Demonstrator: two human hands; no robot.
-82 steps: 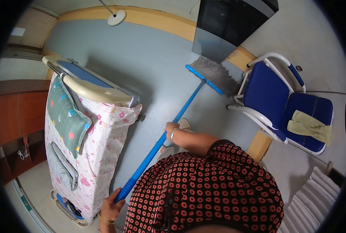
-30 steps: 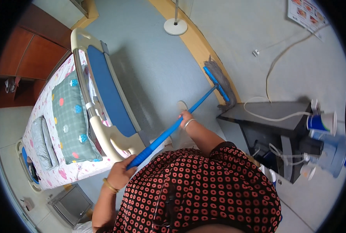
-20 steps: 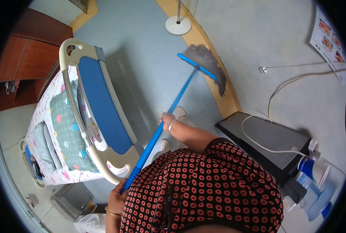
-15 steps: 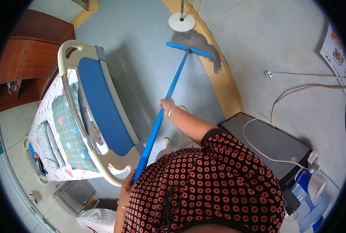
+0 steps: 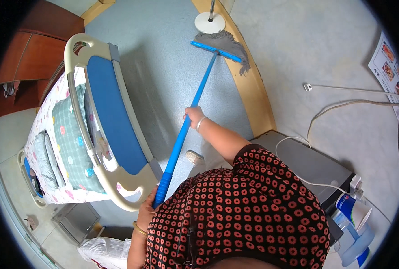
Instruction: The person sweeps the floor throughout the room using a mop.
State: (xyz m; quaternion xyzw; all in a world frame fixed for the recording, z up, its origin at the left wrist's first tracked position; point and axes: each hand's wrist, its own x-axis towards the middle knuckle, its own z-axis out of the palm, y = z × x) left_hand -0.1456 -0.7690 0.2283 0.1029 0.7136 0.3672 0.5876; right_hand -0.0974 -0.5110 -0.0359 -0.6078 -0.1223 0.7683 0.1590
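A flat mop (image 5: 184,127) with a blue pole and a grey string head lies slantwise across the view. My right hand (image 5: 193,116) grips the pole around its middle. Low on the ribbed end of the handle, my left hand (image 5: 149,204) is wrapped round it, close against my patterned shirt. The grey mop head (image 5: 224,42) rests on the blue-grey floor, its right end over the wooden skirting. Just beyond it stands a round white base (image 5: 209,23) with a thin metal pole.
To the left is a bed with a blue and cream end board (image 5: 114,116). A dark grey cabinet (image 5: 293,154) stands at the right against the wall, with white cables (image 5: 311,121) above. A paper cup (image 5: 354,210) and a water bottle (image 5: 358,242) are at lower right.
The mop head has shifted slightly up and left, nearer the white base. The bed has moved a little left in view, and more of my shoe shows. Both hands keep their hold.
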